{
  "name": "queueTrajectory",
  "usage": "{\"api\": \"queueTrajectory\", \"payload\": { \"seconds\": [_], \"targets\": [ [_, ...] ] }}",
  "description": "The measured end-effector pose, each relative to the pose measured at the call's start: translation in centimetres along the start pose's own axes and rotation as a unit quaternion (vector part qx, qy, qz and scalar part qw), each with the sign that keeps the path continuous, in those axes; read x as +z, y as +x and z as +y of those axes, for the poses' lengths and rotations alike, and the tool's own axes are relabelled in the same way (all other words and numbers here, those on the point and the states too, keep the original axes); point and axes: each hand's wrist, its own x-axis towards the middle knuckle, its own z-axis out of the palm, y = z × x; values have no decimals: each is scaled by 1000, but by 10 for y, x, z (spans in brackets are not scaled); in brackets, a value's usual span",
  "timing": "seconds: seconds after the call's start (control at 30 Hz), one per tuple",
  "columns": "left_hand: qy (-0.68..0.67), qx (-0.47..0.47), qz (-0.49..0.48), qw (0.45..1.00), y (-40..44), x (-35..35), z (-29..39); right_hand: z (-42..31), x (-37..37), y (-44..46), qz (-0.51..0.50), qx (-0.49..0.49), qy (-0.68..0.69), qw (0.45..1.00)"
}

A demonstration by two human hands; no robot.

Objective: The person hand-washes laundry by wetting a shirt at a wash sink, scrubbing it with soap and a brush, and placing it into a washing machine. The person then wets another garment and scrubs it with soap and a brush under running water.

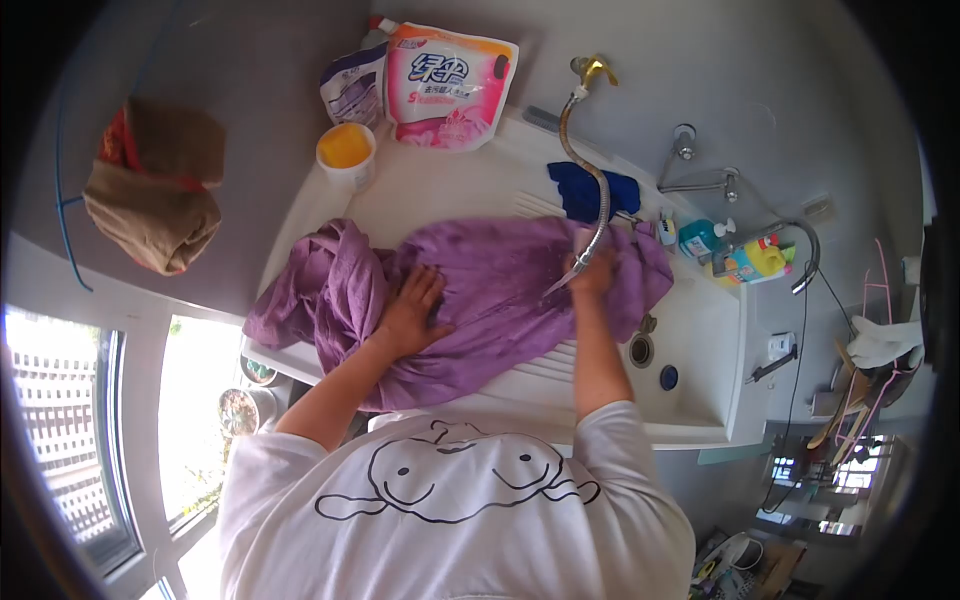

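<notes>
A wet purple cloth, towel-like, is spread over the washboard side of the white sink, with its left part bunched up. My left hand lies flat on it, fingers spread. Farther right, my right hand is on the cloth beneath the end of a flexible metal hose. Its fingers are blurred and partly covered by the hose, so I cannot make out whether they grip anything. Water runs from the hose tip onto the cloth between my hands.
Behind the cloth stand a pink detergent pouch, a purple-white bag and a white tub with something yellow. A dark blue cloth lies by the wall. Bottles line the right rim, near the basin drain.
</notes>
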Motion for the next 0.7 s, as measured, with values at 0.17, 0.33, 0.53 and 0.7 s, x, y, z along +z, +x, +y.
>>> {"api": "queueTrajectory", "payload": {
  "seconds": [0.17, 0.33, 0.53, 0.7],
  "targets": [
    [-26, 16, 37, 999, 2, 5, 6, -81, 11, -61, 51, -166, -30, 984],
    [-21, -32, 66, 997, 3, 5, 4, -65, 28, -48, 56, -235, 7, 970],
    [34, -101, 16, 994, 19, -11, 24, 12, -20, -11, 119, -28, -46, 991],
    [60, -80, 29, 995, 60, -5, 31, -109, -7, -92, -35, -228, 101, 968]
  ]
}}
